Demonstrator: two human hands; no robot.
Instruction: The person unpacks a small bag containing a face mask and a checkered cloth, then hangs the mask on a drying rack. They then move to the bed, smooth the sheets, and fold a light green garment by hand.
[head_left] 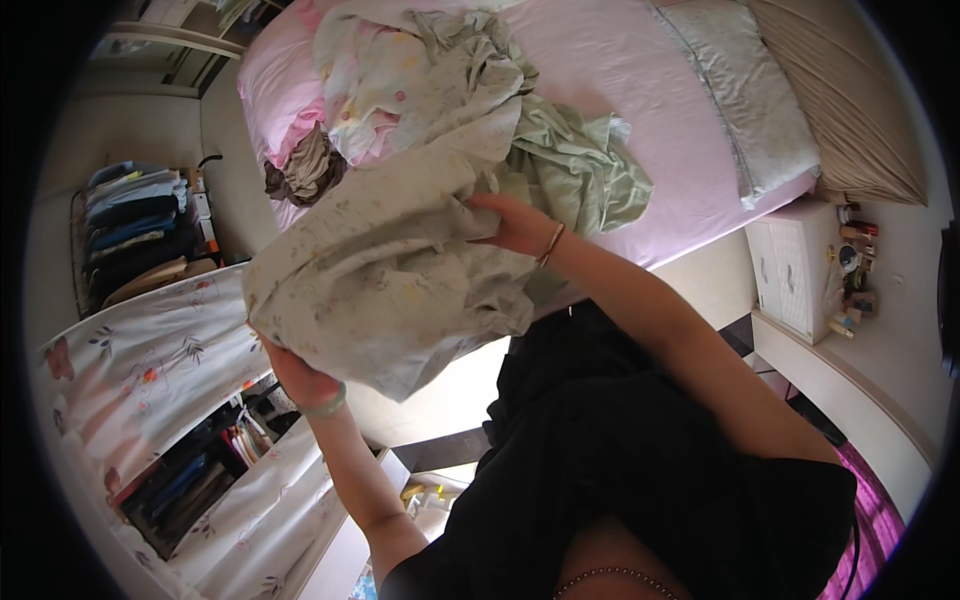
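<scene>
A pale, floral-printed bedding cloth (390, 280) hangs in loose folds between my two hands, in front of the bed. My left hand (302, 375) grips its lower left edge, with some fingers hidden behind the fabric. Higher up on the right, my right hand (512, 226) is closed on a bunched fold of the same cloth. The far part of this cloth runs back onto the bed, where it meets more crumpled fabric. A light green cloth (585, 165) lies rumpled just beyond my right hand.
A pink-sheeted bed (690, 225) spans the far side, with a pale pillow (745, 95) at right and a brown bundle (308, 165) at its left edge. Folded clothes (140, 235) are stacked at left above a curtained shelf (165, 340). A white cabinet (790, 265) stands right.
</scene>
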